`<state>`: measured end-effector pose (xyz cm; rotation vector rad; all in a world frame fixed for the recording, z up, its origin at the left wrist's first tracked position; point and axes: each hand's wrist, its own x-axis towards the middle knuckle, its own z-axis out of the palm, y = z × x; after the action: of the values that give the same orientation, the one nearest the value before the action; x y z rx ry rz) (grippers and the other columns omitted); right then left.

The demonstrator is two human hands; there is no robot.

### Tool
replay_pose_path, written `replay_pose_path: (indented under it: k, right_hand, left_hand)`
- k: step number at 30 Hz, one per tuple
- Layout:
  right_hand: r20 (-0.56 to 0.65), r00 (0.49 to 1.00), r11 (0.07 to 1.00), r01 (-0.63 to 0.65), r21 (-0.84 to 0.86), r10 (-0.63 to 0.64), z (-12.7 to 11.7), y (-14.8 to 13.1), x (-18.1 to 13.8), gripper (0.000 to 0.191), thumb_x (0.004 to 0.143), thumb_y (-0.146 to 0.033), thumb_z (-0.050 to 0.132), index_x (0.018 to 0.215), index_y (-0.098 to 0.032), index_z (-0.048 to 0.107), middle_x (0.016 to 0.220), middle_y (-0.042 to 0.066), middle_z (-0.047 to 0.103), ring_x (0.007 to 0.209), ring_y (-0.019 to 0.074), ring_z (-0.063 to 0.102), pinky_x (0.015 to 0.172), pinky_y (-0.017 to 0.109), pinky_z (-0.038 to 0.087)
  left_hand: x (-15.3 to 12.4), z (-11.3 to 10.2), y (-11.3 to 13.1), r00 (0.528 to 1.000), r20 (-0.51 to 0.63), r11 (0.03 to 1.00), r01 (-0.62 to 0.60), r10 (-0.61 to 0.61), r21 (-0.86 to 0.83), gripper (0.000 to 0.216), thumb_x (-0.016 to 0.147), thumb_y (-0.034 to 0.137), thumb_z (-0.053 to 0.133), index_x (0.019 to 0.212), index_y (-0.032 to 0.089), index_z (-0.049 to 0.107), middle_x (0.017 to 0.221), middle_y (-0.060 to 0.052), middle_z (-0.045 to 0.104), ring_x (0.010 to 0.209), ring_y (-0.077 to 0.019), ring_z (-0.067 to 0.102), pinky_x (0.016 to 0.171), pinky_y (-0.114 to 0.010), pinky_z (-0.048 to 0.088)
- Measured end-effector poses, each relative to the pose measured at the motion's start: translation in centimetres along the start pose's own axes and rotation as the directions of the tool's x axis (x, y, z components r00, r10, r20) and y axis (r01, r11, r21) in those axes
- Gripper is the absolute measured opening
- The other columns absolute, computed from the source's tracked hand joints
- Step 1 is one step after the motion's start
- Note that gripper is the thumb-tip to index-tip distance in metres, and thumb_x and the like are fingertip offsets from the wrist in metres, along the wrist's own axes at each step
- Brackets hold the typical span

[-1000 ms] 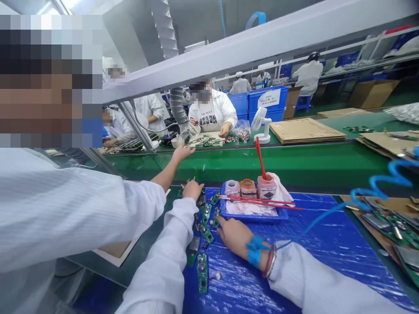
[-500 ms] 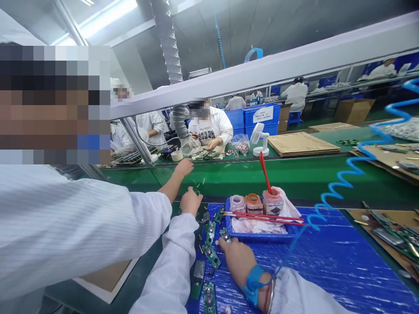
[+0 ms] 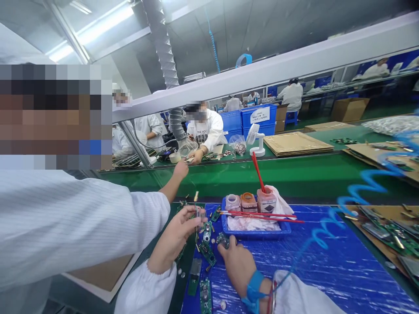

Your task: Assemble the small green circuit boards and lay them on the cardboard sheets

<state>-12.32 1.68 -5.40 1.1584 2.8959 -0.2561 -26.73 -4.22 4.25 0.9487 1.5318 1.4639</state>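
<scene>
Where glossy blue sheeting (image 3: 353, 270) covers the tabletop (image 3: 179, 290): circuit boards (image 3: 207, 254), at least five, green, elongated, in a straggling column. Board at right (image 3: 222, 240), one, just beside that column. Left hand (image 3: 176, 235), one: raised, wrist bent, thumb and fingers pinched about a held piece (image 3: 200, 213), blurred, greyish. Right hand (image 3: 240, 261), one: palm down, thumb and forefinger slightly parted, touching the board at right; firmness of grip cannot be told. Wrist strap (image 3: 255, 283), one, blue. Tray (image 3: 262, 234), one, shallow, blue, containing three squat jars (image 3: 248, 203) and pink-stained cloth (image 3: 253, 223); two slim red brushes (image 3: 262, 216) laid across.
</scene>
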Motion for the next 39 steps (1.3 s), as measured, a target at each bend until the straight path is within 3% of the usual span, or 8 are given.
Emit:
replay_pose_path:
  k: [4,8,16,20,25,28,32,39]
  right_hand:
    - [0.004,1.000,0.998,0.016,0.066,-0.016,-0.8,0.5,-0.2,0.042,0.087,-0.002,0.035,0.111,-0.024,0.061,0.097,0.017,0.063,0.081,0.0279,0.069,0.063,0.035,0.055]
    - [0.017,1.000,0.985,0.010,0.173,-0.013,-1.5,1.2,-0.7,0.051,0.085,0.003,0.033,0.128,-0.018,0.051,0.100,0.019,0.064,0.084,0.0289,0.069,0.065,0.036,0.054]
    - [0.027,0.999,0.833,-0.035,0.552,0.023,-1.5,5.1,-2.7,0.013,0.077,-0.010,0.059,0.088,-0.013,0.066,0.084,0.009,0.068,0.084,0.0229,0.065,0.073,0.029,0.047]
    - [0.064,0.995,0.673,-0.101,0.732,0.079,-3.6,7.9,-5.1,0.007,0.082,-0.016,0.054,0.087,-0.014,0.058,0.069,0.000,0.059,0.059,0.0118,0.058,0.052,0.020,0.043]
    - [0.015,0.991,0.121,-0.032,0.992,0.136,-6.2,10.4,-9.5,0.026,0.081,-0.039,0.057,0.089,-0.018,0.045,0.062,-0.007,0.044,0.045,0.0059,0.044,0.038,0.015,0.034]
    - [-0.060,0.981,-0.037,0.068,0.997,0.183,-7.3,10.9,-11.7,0.038,0.074,-0.048,0.064,0.085,-0.018,0.045,0.059,-0.008,0.043,0.045,0.0054,0.043,0.038,0.014,0.035]
    - [-0.178,0.944,-0.056,0.201,0.978,0.277,-8.3,11.3,-13.6,0.034,0.076,-0.045,0.066,0.085,-0.018,0.048,0.058,-0.007,0.045,0.048,0.0064,0.046,0.038,0.014,0.039]
    - [-0.398,0.850,0.097,0.390,0.916,0.346,-8.3,12.4,-15.6,0.011,0.085,-0.030,0.060,0.085,-0.021,0.054,0.067,-0.003,0.050,0.050,0.0068,0.048,0.042,0.016,0.043]
  left_hand:
    - [-3.1,0.4,0.8,0.997,0.058,0.960,0.063,-0.049,-0.272,0.035,0.068,0.019,0.078,0.094,0.023,0.054,0.093,0.000,0.068,0.082,-0.0143,0.065,0.069,-0.022,0.051]
    - [-5.2,1.8,0.0,0.992,0.088,0.933,0.114,-0.089,-0.341,0.044,0.062,0.017,0.083,0.099,0.023,0.059,0.082,0.002,0.065,0.074,-0.0126,0.064,0.062,-0.019,0.050]
    - [-7.5,5.0,-0.8,0.975,0.159,0.889,0.209,-0.156,-0.407,0.031,0.079,0.021,0.069,0.110,0.019,0.064,0.096,-0.008,0.070,0.086,-0.0171,0.066,0.077,-0.025,0.052]
    - [-8.0,6.4,-0.8,0.975,0.153,0.892,0.211,-0.162,-0.399,0.042,0.079,0.017,0.068,0.120,0.023,0.059,0.107,-0.008,0.068,0.100,-0.0208,0.063,0.081,-0.026,0.052]
    - [-7.8,9.2,-1.1,0.988,0.097,0.906,0.149,-0.120,-0.395,0.044,0.076,0.021,0.072,0.119,0.025,0.060,0.120,-0.008,0.064,0.115,-0.0253,0.055,0.090,-0.031,0.050]
    - [-7.7,11.1,-1.1,0.994,0.082,0.919,0.097,-0.070,-0.382,0.041,0.072,0.022,0.076,0.111,0.026,0.065,0.119,-0.007,0.064,0.116,-0.0265,0.055,0.095,-0.034,0.049]
    - [-8.0,13.0,-0.7,0.990,0.140,0.939,0.038,0.011,-0.343,0.038,0.073,0.024,0.075,0.109,0.030,0.067,0.115,-0.004,0.067,0.112,-0.0244,0.058,0.090,-0.030,0.052]
    - [-9.1,14.0,-0.1,0.983,0.181,0.968,0.044,0.002,-0.248,0.035,0.073,0.026,0.075,0.106,0.036,0.068,0.108,0.000,0.071,0.104,-0.0225,0.063,0.087,-0.027,0.053]
